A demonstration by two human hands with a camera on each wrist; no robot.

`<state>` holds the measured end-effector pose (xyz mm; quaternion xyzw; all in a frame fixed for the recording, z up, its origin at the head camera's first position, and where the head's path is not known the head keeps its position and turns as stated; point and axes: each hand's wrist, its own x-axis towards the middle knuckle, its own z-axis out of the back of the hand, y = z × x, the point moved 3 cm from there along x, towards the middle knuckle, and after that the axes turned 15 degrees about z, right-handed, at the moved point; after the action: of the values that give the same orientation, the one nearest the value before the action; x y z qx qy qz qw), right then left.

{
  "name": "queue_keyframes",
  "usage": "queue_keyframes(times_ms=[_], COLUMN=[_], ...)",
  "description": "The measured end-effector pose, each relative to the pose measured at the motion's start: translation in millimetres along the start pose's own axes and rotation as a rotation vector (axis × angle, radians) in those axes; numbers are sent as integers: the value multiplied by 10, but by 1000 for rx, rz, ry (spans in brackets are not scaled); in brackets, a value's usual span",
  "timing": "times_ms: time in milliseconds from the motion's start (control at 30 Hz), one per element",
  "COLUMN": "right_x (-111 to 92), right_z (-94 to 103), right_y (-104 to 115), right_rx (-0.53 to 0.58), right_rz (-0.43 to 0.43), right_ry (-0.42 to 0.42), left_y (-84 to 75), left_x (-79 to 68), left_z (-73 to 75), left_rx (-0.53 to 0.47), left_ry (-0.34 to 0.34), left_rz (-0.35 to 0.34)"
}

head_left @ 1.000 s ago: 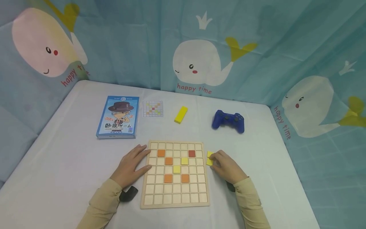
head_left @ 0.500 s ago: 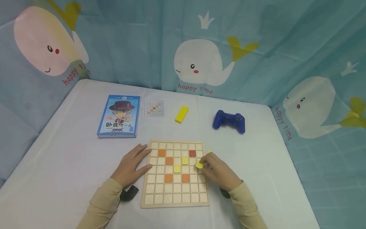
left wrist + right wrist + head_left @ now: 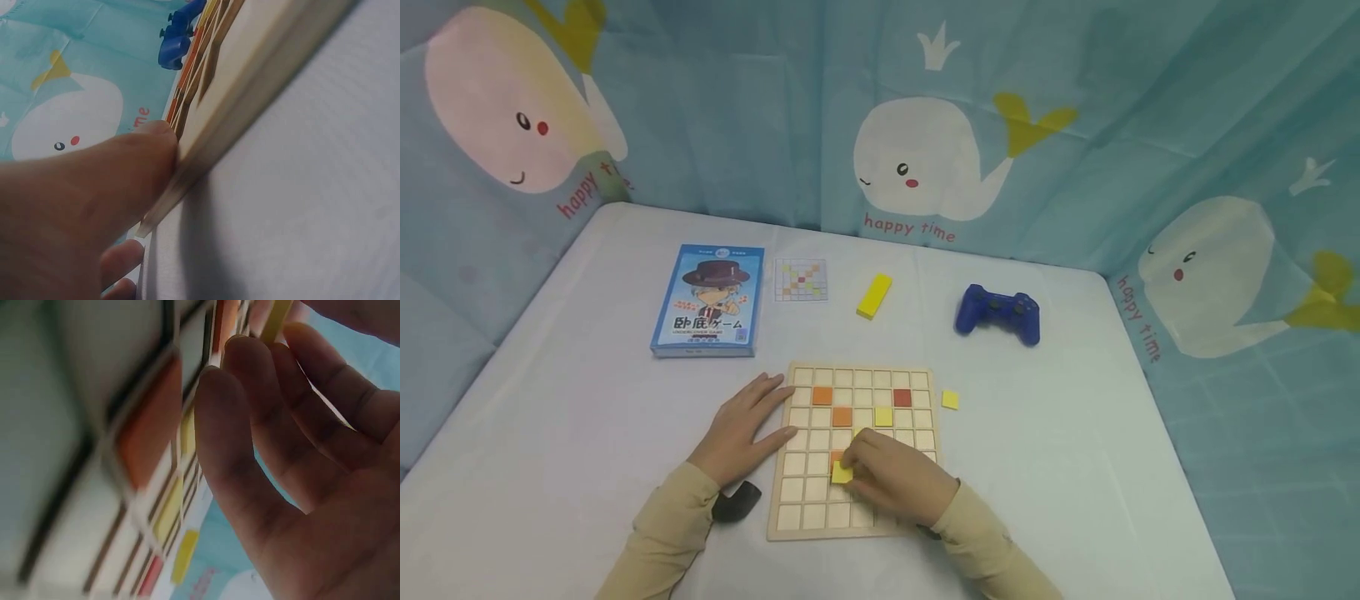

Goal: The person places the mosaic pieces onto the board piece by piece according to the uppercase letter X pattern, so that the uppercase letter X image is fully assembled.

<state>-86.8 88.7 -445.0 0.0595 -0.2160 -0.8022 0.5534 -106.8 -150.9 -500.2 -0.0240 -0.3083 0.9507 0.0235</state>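
A wooden grid board (image 3: 790, 516) lies on the white table, with orange tiles (image 3: 822, 396), yellow tiles (image 3: 883, 417) and one red tile (image 3: 902, 398) in its cells. My right hand (image 3: 901, 477) pinches a yellow tile (image 3: 842, 473) over the lower middle of the board, overlapping an orange tile in the head view. The held tile (image 3: 276, 322) shows edge-on at the fingertips in the right wrist view. With fingers extended, my left hand (image 3: 737, 433) rests against the board's left edge; its thumb (image 3: 159, 134) touches the rim. Another yellow tile (image 3: 951, 400) lies right of the board.
Behind the board are a blue game box (image 3: 707, 304), a small card printed with a coloured grid (image 3: 801, 280), a yellow block (image 3: 874, 297) and a blue game controller (image 3: 997, 315). A whale-patterned curtain (image 3: 760, 125) surrounds the table.
My right hand has picked up one of the two yellow tiles beside the board and carried it left over the lower middle cells. The left hand has stayed at the board's edge.
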Motion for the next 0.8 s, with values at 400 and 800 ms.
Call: queue_keyframes(times_ms=[400, 800], right_x=[216, 276], right_z=[-218, -227], right_y=[149, 187], right_rx=[-191, -242], right_rz=[116, 93], right_ry=[31, 72], left_y=[17, -7], left_x=[1, 5], left_z=[-14, 6], left_rx=[7, 5], left_ry=[6, 6], left_rz=[1, -4])
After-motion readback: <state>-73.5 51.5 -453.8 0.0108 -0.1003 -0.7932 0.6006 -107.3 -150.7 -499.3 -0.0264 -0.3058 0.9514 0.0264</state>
